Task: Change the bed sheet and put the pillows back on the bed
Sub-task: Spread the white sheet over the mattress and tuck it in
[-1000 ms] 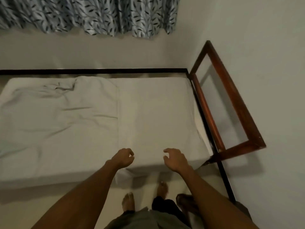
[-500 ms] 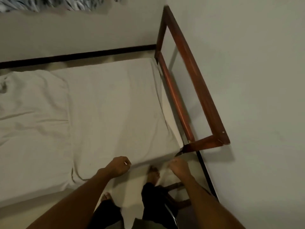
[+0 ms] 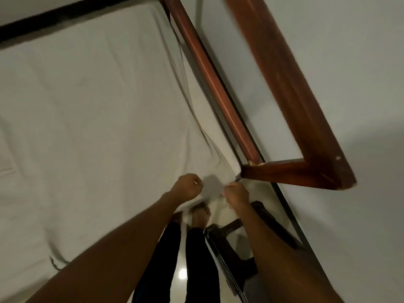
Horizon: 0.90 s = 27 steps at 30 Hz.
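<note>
Near corner of bed (image 3: 65,17) | we note left hand (image 3: 188,186) and right hand (image 3: 237,193) both curled on sheet (image 3: 98,106) edge, beside wooden frame (image 3: 284,171) | risk: cloth snags on frame joint, tears or slips free.

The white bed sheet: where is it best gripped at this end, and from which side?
Probably its near corner beside the brown wooden end frame, reached from the open floor side: the white bed sheet bunches loosely there, and the frame blocks the end. The left hand and right hand grip there.
</note>
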Tool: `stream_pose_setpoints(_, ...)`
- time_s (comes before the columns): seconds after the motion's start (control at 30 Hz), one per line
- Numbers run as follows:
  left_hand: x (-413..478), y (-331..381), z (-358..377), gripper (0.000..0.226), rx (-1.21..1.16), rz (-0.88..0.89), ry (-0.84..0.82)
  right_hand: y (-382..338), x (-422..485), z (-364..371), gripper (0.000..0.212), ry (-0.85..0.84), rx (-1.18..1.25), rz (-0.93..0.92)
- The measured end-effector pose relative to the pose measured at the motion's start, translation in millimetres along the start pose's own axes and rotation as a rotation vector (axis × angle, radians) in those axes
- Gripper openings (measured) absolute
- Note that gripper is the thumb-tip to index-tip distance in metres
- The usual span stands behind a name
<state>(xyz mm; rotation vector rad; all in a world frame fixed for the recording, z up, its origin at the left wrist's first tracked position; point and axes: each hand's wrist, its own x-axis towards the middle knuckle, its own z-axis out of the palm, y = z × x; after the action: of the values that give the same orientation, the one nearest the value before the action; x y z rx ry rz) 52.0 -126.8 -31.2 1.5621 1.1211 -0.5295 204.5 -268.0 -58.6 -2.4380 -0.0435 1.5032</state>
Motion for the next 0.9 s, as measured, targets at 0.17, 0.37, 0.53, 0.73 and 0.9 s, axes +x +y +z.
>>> stream_pose_setpoints(0.17, 81, 23, 33, 0.03, -0.037, -0.052, -0.018, 20, 45, 11, 0.048, 0.041, 0.443, 0.192)
stream_pose_setpoints(0.37, 137, 59, 73, 0.052, -0.024, -0.134, 0.031, 41, 86, 19, 0.044, -0.216, 0.515, 0.283)
stream_pose_setpoints(0.53, 168, 61, 81, 0.047, 0.141, -0.137, 0.139, 53, 104, 25, 0.035, -0.389, 0.457, 0.321)
stream_pose_setpoints(0.73, 164, 46, 72, 0.03, -0.027, 0.073, 0.143, 50, 89, 38, 0.03, -0.101, 0.785, 0.376)
stream_pose_setpoints(0.9, 138, 70, 39, 0.041, -0.095, 0.439, 0.289, 12, 58, 53, 0.014, 0.589, 0.775, 0.059)
